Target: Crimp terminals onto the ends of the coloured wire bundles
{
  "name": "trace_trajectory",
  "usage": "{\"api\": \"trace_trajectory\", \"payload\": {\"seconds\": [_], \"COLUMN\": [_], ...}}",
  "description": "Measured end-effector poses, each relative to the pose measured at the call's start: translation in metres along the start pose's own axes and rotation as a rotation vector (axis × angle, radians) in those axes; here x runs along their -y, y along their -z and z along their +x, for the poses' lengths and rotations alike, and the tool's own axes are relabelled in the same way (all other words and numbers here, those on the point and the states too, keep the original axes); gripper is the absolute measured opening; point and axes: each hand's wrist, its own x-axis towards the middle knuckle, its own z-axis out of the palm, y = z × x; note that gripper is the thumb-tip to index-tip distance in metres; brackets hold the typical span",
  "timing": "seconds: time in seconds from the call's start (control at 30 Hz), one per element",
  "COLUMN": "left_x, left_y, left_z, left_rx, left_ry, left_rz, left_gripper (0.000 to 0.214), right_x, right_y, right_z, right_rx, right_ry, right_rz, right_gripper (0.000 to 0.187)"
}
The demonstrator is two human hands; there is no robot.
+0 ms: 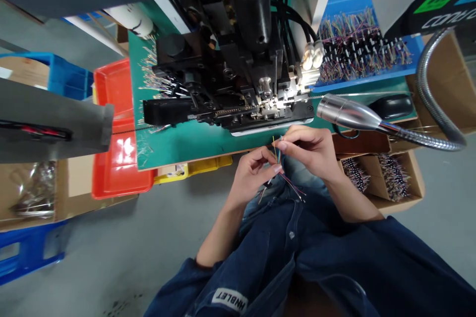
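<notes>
A small bunch of thin insulated wires (278, 153) in yellow, blue, red and purple runs slightly tilted, pinched between the left hand (253, 178) and right hand (307, 151), its thin lower ends fanning apart loosely below the fingers.

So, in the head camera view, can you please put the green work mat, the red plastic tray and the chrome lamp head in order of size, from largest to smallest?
1. Green work mat
2. Red plastic tray
3. Chrome lamp head, though it is nearer the camera, so its real size is unsure.
</notes>
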Motion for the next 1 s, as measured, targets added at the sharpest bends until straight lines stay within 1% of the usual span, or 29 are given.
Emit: {"api": "trace_trajectory", "payload": {"seconds": [0.1, 0.17, 0.27, 0.33, 0.4, 0.53, 0.6, 0.7, 0.8, 0.9, 1.0], "left_x": [-0.002, -0.002, -0.001, 0.001, 0.002, -0.004, -0.009, -0.011, -0.007, -0.002, -0.003], "left_y": [0.000, -0.003, -0.007, -0.008, -0.007, -0.001, 0.002, 0.005, 0.006, 0.006, 0.004], "left_z": [-0.001, -0.001, 0.001, 0.002, 0.003, 0.003, 0.002, 0.001, -0.001, -0.003, -0.004], "left_rx": [-0.060, -0.109, -0.144, -0.151, -0.141, -0.049, -0.022, -0.027, -0.058, -0.082, -0.049], "left_ry": [-0.013, -0.012, -0.001, 0.006, 0.006, 0.016, 0.016, 0.019, 0.046, 0.031, -0.045], "left_rz": [-0.029, -0.088, -0.156, -0.161, -0.138, -0.012, 0.034, 0.040, 0.022, 0.011, 0.021], "left_gripper": [0.030, 0.030, 0.036, 0.039, 0.040, 0.039, 0.038, 0.037, 0.036, 0.036, 0.033], "right_x": [-0.001, -0.005, -0.009, -0.009, -0.007, 0.000, 0.002, 0.002, 0.002, 0.004, 0.007], "right_y": [-0.001, -0.001, -0.002, -0.003, -0.003, -0.003, -0.001, 0.002, 0.004, 0.005, 0.004], "right_z": [-0.003, -0.008, -0.013, -0.013, -0.011, -0.005, -0.003, 0.000, 0.002, 0.003, 0.005], "right_rx": [0.060, 0.102, 0.120, 0.117, 0.121, 0.158, 0.182, 0.243, 0.296, 0.269, 0.208], "right_ry": [-0.030, -0.041, -0.047, -0.041, -0.020, 0.006, 0.007, 0.018, 0.035, 0.066, 0.099], "right_rz": [0.035, 0.055, 0.081, 0.086, 0.073, 0.035, 0.026, 0.018, -0.011, -0.062, -0.061], "right_gripper": [0.012, 0.014, 0.009, 0.010, 0.010, 0.013, 0.014, 0.012, 0.011, 0.015, 0.017]}}
